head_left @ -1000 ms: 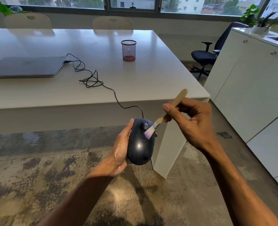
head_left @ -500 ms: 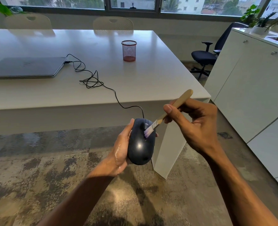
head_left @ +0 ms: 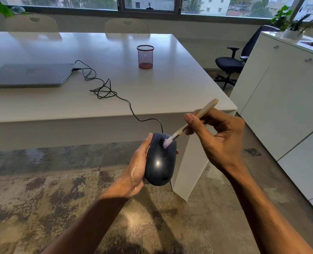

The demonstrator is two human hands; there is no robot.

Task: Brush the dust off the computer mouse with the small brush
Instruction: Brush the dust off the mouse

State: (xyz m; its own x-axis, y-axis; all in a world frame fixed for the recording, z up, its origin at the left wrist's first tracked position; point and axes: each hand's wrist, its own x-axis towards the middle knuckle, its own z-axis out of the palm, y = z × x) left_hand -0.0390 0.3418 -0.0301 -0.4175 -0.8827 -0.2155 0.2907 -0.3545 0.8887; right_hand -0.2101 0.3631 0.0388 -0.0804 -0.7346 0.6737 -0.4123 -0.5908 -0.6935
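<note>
A dark, glossy computer mouse is held in the air in front of the table's near corner. My left hand grips its left side and underside. Its black cable runs up over the table edge to the laptop. My right hand holds a small brush with a pale wooden handle, pinched between thumb and fingers. The light bristles rest on the mouse's front, at the scroll wheel, which they cover.
A white table carries a closed grey laptop and a red mesh pen cup. White cabinets stand to the right, an office chair behind them. Two chairs sit at the far side. The floor below is mottled concrete.
The brush tip has slid forward along the mouse's top toward the scroll wheel, and my right hand has risen slightly. My left hand keeps the mouse nearly still.
</note>
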